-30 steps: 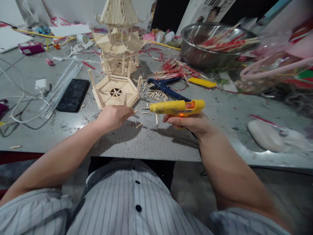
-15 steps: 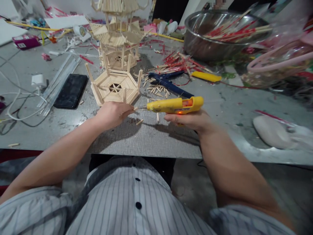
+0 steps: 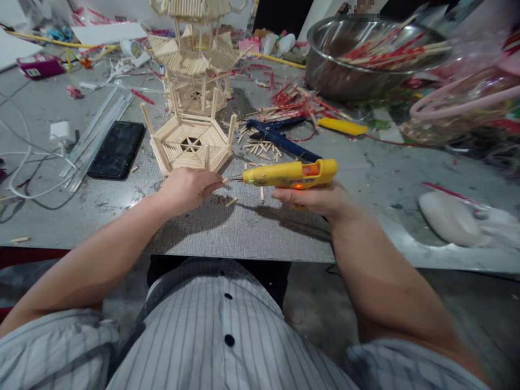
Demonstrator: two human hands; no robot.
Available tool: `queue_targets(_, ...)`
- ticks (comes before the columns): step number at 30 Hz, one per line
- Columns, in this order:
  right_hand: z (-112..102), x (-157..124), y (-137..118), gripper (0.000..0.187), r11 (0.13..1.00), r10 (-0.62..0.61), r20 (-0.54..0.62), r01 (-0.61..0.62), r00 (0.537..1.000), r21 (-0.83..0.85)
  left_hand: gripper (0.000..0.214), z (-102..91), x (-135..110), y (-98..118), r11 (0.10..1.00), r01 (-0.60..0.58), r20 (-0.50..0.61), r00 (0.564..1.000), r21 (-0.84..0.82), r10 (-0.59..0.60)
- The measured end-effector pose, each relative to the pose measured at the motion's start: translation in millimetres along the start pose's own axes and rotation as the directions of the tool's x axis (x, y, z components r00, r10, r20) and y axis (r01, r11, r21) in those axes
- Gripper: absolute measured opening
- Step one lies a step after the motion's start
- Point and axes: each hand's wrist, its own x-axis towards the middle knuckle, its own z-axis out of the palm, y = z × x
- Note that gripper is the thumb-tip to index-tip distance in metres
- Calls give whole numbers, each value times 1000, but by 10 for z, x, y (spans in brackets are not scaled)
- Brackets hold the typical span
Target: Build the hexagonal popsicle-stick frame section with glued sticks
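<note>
My left hand [image 3: 187, 189] pinches a short wooden stick [image 3: 225, 180] just in front of a hexagonal stick base [image 3: 190, 145]. A yellow glue gun [image 3: 292, 174] lies level in my right hand [image 3: 320, 199], and its nozzle tip touches the end of that stick. Behind the base stands a taller pagoda model made of sticks [image 3: 195, 59]. Loose short sticks [image 3: 260, 151] lie scattered on the grey table [image 3: 244, 227] around both hands.
Blue cutters [image 3: 280, 140] and a yellow knife [image 3: 342, 127] lie behind the gun. A steel bowl of red-tipped sticks [image 3: 365, 59] stands at the back right, a pink basket [image 3: 463, 103] beside it. A black phone [image 3: 117, 149], cables and a charger [image 3: 60, 131] are on the left.
The glue gun moved left until its tip reached the stick in my left hand. The view has tipped slightly, shifting the table upward.
</note>
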Motion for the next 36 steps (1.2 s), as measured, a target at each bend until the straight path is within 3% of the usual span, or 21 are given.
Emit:
queue_targets(10,-23,4,96,41,1000,-13,-14,13,1000,-22,26,19,-6,-23,999,-14,-70,998,-48,10)
queue_targets(24,-50,10,8,36,996,-44,51,48,998,-80,30,12,-11,-26,998,-7,-109,994,-55,1)
queue_targets(36,-40,-6,38,35,999,-7,1,7,1000,-46,30,-14,-1,-6,998,27,-58,998,-64,-31)
